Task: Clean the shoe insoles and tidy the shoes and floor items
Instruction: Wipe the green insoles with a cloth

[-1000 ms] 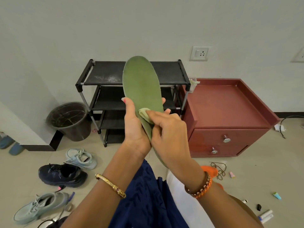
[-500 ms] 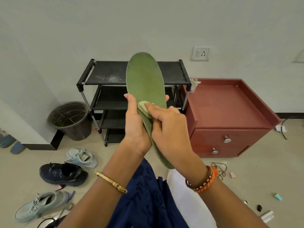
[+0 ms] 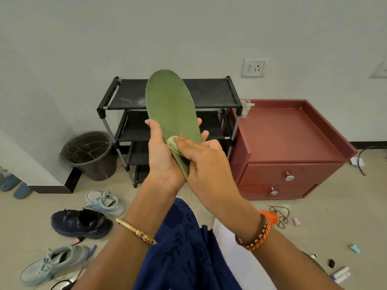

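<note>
Open floor lies below my hands, with shoes (image 3: 80, 222) scattered down to my left. My left hand (image 3: 162, 155) wraps the smooth, flat green insole (image 3: 172, 109), holding it upright ahead of me. My right hand (image 3: 201, 158) pinches a soft pale cloth (image 3: 172, 143) against its lower face.

A bin (image 3: 90, 155) stands left of the rack (image 3: 129, 122), a cabinet (image 3: 293, 155) right, shoes (image 3: 81, 222) before them.

A single head-worn wide-angle view looks forward and down, close on the left hand (image 3: 162, 155) gripping the green insole (image 3: 171, 109); beyond that grip stand the black shoe rack (image 3: 211, 93) and wall, floor spreading below either side
</note>
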